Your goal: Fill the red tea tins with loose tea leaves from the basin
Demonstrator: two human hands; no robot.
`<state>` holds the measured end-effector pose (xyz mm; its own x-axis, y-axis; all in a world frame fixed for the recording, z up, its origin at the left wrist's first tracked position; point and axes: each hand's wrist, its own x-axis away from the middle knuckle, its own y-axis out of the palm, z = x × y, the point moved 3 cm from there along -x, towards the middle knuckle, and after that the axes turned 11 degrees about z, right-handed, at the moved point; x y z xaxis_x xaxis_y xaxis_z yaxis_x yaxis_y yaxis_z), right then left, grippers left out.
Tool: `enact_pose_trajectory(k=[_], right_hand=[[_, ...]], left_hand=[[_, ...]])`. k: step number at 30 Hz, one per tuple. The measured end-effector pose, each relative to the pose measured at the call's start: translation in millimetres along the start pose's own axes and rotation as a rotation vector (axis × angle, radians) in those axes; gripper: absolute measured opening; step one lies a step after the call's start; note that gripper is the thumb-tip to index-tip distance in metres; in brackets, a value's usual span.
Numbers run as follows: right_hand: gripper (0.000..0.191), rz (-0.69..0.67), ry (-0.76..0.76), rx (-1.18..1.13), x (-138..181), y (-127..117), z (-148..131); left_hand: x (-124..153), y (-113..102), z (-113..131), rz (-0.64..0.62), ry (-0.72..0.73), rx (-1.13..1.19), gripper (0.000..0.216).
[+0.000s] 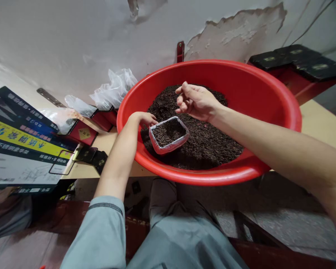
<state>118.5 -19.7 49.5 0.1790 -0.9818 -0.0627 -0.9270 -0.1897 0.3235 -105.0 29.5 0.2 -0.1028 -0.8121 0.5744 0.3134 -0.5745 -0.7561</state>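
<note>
A large red plastic basin [212, 179] holds a heap of dark, twisted dried leaves [210, 140] that look like loose tea. Over its near left part sits a small red box [168, 149], lined with clear plastic and filled with the same dark leaves. My left hand [146, 119] grips this box at its back left corner; part of the fingers is hidden. Just above the heap, behind and right of the box, my right hand [195, 101] is closed, fingers curled toward the thumb. Whether anything is pinched there I cannot make out.
Several red boxes with plastic bags [114, 89] sticking out stand left of the basin. A printed cardboard carton [25, 145] is at far left, with black lids [92, 157] beside it. Black-topped red boxes [299, 61] stand at right on the table [319, 123]. A peeling wall rises behind.
</note>
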Motion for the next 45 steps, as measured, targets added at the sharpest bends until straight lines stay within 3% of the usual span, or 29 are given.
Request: enact_pose_trajectory(k=[3, 8, 13, 19, 23, 26, 28, 31, 33, 35, 39, 42, 45], right_hand=[[0.054, 0.0, 0.097, -0.133, 0, 0, -7], [0.056, -0.077, 0.089, -0.242, 8, 2, -22], [0.057, -0.131, 0.073, -0.207, 18, 7, -35], [0.069, -0.084, 0.01, -0.075, 16, 2, -32], [0.067, -0.06, -0.026, 0.14, 2, -8, -17], [0.062, 0.048, -0.092, 0.487, -10, -19, -2], [0.057, 0.074, -0.036, 0.729, -15, -25, 10], [0.052, -0.094, 0.301, 0.823, -13, -31, 33], [0.051, -0.267, 0.51, 0.7, -8, -30, 46], [0.048, -0.37, 0.611, 0.556, -5, -27, 54], [0.036, -0.357, 0.554, 0.431, -11, -22, 58], [0.041, -0.354, 0.428, 0.442, -16, -19, 54], [0.04, -0.336, 0.314, 0.481, -18, -18, 46]], left_hand=[[-2, 0, -2, 0.034, -0.005, 0.031, 0.096], [-2, 0, -2, 0.032, -0.011, 0.051, 0.091], [0, -1, -1, 0.057, -0.011, 0.048, 0.084], [3, 1, 5, 0.08, 0.027, 0.159, 0.065], [15, 6, 19, -0.072, 0.046, 0.401, 0.037], [27, 8, 29, -0.194, 0.061, 0.545, 0.042], [33, 7, 33, -0.215, 0.114, 0.553, 0.047], [40, 0, 32, -0.148, 0.142, 0.472, 0.053], [43, -5, 28, -0.095, 0.115, 0.424, 0.056], [47, -9, 25, -0.066, 0.115, 0.416, 0.056], [60, -17, 23, 0.061, 0.243, 0.535, 0.054], [75, -18, 23, 0.179, 0.366, 0.628, 0.065], [91, -13, 25, 0.284, 0.439, 0.585, 0.062]])
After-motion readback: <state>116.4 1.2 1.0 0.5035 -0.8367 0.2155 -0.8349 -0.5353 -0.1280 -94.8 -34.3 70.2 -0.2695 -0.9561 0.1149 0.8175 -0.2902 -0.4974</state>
